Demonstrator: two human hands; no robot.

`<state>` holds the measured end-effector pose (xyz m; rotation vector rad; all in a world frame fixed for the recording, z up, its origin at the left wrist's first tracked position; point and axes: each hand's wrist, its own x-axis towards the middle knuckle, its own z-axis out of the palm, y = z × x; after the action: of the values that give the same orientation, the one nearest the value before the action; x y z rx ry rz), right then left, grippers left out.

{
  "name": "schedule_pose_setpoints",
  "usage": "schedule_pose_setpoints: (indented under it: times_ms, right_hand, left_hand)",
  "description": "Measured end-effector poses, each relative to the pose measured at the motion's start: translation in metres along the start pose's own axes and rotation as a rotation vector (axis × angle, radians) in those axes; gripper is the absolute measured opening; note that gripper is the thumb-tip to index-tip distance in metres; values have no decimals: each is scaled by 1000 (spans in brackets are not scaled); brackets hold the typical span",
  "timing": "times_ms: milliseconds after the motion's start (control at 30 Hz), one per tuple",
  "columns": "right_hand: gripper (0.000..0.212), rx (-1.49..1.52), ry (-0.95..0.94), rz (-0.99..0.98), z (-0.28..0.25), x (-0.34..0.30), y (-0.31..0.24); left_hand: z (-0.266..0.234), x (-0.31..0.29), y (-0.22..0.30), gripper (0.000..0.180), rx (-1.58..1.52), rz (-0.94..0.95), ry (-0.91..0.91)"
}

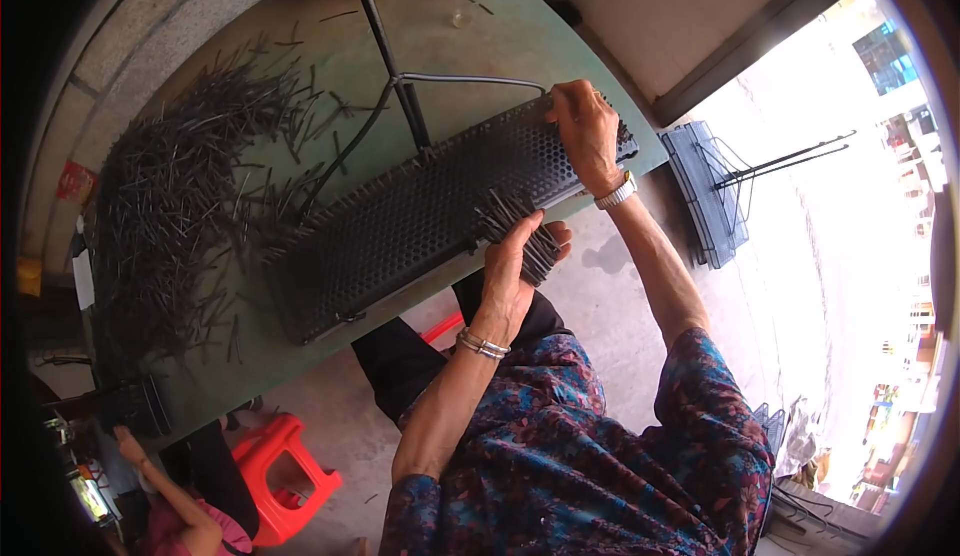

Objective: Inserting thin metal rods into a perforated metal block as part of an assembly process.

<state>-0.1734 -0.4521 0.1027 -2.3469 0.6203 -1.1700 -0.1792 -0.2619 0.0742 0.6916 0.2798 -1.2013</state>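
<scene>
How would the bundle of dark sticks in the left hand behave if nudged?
The bundle would likely splay: its ends fan out and no tie shows. The sticks are probably stiff, being straight, and light, being thin.

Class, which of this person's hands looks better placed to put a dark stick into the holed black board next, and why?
Probably the right hand: it is over the right end of the black board, while the left hand is occupied gripping a bundle of dark sticks.

Heap of sticks on the table, left of the tray; stool on the floor.
</scene>
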Motion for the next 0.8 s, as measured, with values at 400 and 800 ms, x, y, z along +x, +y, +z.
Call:
schedule_pose_setpoints:
  times_ms: [400, 800]
  right_hand:
    - [11, -23, -109, -78, -3, 10, 2]
    - [10, 52, -230, -34, 8, 6, 11]
  left_hand:
    - [0, -1, 0, 18, 15, 2, -5]
    - [-1, 2, -3, 15, 46, 1, 38]
